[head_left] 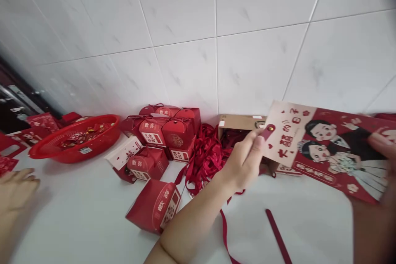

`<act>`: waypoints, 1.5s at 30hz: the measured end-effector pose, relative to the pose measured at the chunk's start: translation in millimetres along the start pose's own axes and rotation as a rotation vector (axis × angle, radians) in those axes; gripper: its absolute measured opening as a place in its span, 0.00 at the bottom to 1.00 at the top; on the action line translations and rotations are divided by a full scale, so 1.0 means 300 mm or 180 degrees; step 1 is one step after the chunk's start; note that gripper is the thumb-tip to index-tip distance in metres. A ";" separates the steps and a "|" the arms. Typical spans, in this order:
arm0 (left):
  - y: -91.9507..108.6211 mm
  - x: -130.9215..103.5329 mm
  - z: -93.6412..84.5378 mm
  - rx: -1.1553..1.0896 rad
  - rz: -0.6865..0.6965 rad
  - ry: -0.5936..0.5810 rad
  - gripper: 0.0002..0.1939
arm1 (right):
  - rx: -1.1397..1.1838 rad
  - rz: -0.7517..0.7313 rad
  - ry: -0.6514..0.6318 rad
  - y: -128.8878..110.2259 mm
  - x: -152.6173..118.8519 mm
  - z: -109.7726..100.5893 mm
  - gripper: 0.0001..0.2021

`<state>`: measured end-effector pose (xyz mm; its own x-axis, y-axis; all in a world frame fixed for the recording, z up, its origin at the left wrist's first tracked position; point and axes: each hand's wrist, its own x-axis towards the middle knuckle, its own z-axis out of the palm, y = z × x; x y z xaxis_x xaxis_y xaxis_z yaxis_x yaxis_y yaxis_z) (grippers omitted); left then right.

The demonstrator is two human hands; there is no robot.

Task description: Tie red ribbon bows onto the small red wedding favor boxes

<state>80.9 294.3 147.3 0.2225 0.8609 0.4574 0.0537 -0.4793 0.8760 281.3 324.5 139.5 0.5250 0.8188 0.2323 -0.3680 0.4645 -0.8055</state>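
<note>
Pinched between thumb and fingers of the left hand (244, 161) is the red tab (267, 131) at the left edge of a flat box sheet (324, 148), held up above the table (309, 214). At its right edge, the right hand (383, 156) is closed on it. Some ten folded red boxes (161, 140) are counted left of the grip, beside one basin (74, 140), one ribbon pile (207, 156) and another person's hand (15, 189).

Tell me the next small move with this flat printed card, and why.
Probably press the red strap firmly onto the card's left corner. The left hand already pinches its gold-studded end there, and the right hand steadies the far end of the flat printed card. The card is not yet folded, unlike the made-up red boxes nearby.
</note>
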 end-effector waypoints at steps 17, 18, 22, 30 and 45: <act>-0.483 -0.269 0.288 -0.0174 -0.1131 -0.0194 0.18 | -0.3035 -0.2560 -0.1461 -0.134 0.437 0.000 0.37; -0.482 -0.264 0.285 -0.0128 -0.1148 -0.0235 0.18 | -0.3342 -0.2515 -0.1755 -0.115 0.477 0.033 0.37; -0.476 -0.261 0.280 0.0007 -0.1163 -0.0384 0.19 | -0.4723 -0.2031 -0.2183 0.084 0.540 0.110 0.27; -0.471 -0.258 0.284 0.0150 -0.1135 -0.0435 0.18 | -0.4912 -0.1979 -0.1860 0.255 0.523 0.035 0.27; -0.468 -0.255 0.282 0.0330 -0.1144 -0.0439 0.17 | -0.5768 -0.1641 -0.2861 0.258 0.507 0.017 0.15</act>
<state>138.7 281.3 -23.5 0.3000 0.9494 0.0935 0.2484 -0.1724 0.9532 328.7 486.8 115.2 -0.3278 0.9114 0.2488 0.9431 0.3312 0.0295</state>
